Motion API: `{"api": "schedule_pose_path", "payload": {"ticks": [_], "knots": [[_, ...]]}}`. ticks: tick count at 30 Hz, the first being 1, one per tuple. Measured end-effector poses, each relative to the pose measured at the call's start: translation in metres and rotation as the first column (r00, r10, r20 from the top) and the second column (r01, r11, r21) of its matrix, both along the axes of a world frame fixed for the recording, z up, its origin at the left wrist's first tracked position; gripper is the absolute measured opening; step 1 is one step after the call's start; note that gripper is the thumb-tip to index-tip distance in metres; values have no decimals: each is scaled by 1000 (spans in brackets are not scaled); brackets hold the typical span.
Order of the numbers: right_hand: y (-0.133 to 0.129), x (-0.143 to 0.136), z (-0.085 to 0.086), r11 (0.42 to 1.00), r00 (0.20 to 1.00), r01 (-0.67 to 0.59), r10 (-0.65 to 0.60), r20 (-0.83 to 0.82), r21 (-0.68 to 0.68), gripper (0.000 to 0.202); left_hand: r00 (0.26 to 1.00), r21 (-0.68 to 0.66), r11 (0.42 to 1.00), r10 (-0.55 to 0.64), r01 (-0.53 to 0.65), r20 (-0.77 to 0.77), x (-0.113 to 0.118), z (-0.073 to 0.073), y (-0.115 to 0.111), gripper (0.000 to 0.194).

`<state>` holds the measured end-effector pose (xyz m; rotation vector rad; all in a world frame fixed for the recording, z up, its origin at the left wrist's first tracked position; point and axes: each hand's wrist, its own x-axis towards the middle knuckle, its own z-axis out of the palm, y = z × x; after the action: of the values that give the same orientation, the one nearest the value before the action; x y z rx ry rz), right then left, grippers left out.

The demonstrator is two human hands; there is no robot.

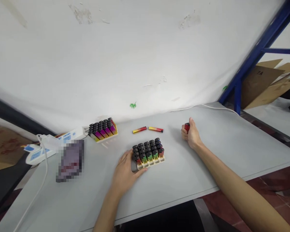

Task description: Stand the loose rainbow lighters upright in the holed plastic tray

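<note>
My left hand [125, 172] grips the left end of a cream tray [152, 164], thumb along its front edge and fingers at its left side. Rows of black-topped lighters [149, 155] with green, yellow and red bodies stand upright in it; the front row of slots holds none. Over the right side of the table, my right hand [191, 133] is closed around a red lighter [187, 127], its thumb pointing up near the top. Most of that lighter is hidden by the fingers. Behind the tray lie two yellow-and-red lighters, one on the left [139, 130] and one on the right [156, 129].
A second tray full of lighters [103, 129] stands back left against the wall. Beside it are a white power strip [70, 137], its cable and a pixelated dark item [71, 159]. A blue metal frame [251, 61] and cardboard boxes [263, 83] are at right.
</note>
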<state>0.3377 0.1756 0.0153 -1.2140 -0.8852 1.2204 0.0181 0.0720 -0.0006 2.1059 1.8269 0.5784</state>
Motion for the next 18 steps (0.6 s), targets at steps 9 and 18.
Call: {"api": "schedule_pose_path", "payload": {"ticks": [9, 18], "knots": [[-3, 2, -10, 998, 993, 51, -55, 107, 34, 54, 999, 60, 997, -40, 40, -1, -3, -5, 0, 80], [-2, 1, -9, 999, 988, 4, -11, 153, 47, 58, 999, 44, 999, -29, 30, -23, -3, -8, -1, 82]]}}
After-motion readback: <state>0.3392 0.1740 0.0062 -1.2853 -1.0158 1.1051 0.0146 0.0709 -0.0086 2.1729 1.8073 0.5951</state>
